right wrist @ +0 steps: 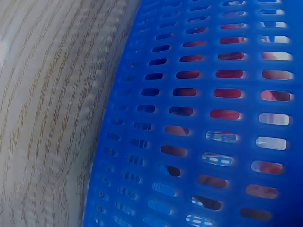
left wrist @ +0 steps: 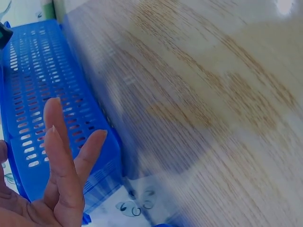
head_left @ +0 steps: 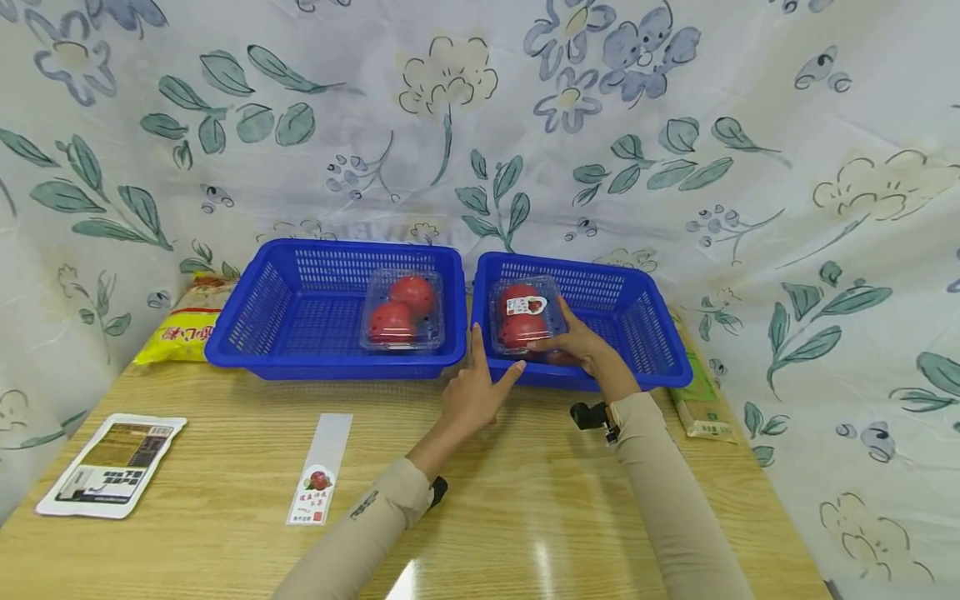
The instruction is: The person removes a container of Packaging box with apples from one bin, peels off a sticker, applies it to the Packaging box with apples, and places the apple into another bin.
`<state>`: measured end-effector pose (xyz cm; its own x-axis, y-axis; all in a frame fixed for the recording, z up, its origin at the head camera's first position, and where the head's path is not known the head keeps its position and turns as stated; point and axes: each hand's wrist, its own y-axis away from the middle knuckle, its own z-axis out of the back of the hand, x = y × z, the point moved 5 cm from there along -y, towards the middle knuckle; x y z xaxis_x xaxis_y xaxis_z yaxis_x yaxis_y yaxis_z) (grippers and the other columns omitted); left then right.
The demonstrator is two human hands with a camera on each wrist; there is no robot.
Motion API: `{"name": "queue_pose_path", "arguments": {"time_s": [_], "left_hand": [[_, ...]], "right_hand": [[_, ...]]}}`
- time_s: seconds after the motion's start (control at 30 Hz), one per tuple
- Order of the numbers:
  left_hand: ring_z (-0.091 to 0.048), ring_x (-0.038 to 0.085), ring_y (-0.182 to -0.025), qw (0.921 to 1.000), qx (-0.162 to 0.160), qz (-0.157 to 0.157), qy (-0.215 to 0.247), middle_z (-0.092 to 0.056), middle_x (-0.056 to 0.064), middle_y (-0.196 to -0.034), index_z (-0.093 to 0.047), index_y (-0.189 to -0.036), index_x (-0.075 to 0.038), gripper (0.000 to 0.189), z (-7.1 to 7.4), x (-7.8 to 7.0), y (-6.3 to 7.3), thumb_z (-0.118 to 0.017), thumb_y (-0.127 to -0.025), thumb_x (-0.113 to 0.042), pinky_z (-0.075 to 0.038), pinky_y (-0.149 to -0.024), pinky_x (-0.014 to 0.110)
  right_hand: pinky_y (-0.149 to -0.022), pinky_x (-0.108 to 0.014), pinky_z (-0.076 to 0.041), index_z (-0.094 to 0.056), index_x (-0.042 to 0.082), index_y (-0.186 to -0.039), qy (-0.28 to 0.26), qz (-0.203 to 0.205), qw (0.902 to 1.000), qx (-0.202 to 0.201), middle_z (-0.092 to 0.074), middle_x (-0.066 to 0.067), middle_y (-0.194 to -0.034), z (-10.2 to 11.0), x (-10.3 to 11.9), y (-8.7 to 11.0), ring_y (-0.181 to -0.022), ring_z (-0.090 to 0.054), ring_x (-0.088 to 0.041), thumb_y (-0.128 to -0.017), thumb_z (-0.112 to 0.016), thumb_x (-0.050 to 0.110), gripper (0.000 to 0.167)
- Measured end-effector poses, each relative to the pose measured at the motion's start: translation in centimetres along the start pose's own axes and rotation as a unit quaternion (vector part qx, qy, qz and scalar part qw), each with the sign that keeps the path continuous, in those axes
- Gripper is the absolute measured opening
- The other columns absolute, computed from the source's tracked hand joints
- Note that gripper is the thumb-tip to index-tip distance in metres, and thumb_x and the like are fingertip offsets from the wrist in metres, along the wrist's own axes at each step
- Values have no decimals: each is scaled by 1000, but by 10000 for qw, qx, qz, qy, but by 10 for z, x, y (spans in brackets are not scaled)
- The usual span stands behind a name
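Observation:
In the head view, my right hand [head_left: 577,337] holds a clear plastic fruit box [head_left: 551,292] at its right side and front edge, at the left end of the right blue basket [head_left: 660,333]. Two red round fruits and a small white label show through that box. My left hand [head_left: 472,392] is at the basket's front left corner, index finger and thumb stretched out and apart, holding nothing. The left wrist view has its fingers [left wrist: 64,170] spread against the slotted basket wall [left wrist: 47,71]. From the right wrist, the slotted wall [right wrist: 189,101] hides the right hand's grip.
The left blue basket [head_left: 300,362] contains another clear box [head_left: 405,308] of red fruits. On the wooden table [head_left: 225,517] lie a white-edged pouch [head_left: 112,465] and a long paper label [head_left: 318,471]. A yellow bag [head_left: 187,325] and a green bag [head_left: 708,404] lie beside the baskets.

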<state>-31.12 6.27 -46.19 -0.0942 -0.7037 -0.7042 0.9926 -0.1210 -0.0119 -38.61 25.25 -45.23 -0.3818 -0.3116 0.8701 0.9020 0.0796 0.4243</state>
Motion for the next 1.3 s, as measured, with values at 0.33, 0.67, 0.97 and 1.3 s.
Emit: {"name": "queue_pose_path", "arguments": {"time_s": [0.33,0.67,0.97,1.3], "left_hand": [[-54,13,-37,10000,20,-19,-5,-53,-3,-40,10,-159,-15,102,4,-1,3,-41,-93,-73,-42,-47,32],[-53,14,-35,10000,22,-19,-3,-53,-3,-41,10,-159,-14,102,7,-2,6,-43,-94,-71,-41,-44,32],[-56,18,-43,9990,234,-77,-382,-56,2,-49,11,-159,-13,103,14,-2,5,-42,-94,-72,-46,-50,36],[-71,31,-62,9851,1493,-304,803,-70,26,-108,7,-160,-26,96,67,11,33,-57,-95,-56,-56,-58,39]], "right_hand": [[-112,-52,-38,5,32,-160,318,-135,9990,-296,0,-19,-166,0,1,2,-145,-28,-42,-81,-80,3,120],[-111,-52,-38,2,33,-160,296,-187,9988,-350,-5,-19,-165,-3,5,7,-143,-32,-42,-80,-80,2,119],[-120,-57,-17,22,26,-156,843,87,9951,-517,8,-15,-166,-1,15,11,-152,-3,-41,-82,-81,16,127],[-113,-72,-14,0,19,-161,2996,1679,9230,-1734,-9,-31,-161,-46,67,39,-148,-8,-54,-83,-77,46,113]]}}
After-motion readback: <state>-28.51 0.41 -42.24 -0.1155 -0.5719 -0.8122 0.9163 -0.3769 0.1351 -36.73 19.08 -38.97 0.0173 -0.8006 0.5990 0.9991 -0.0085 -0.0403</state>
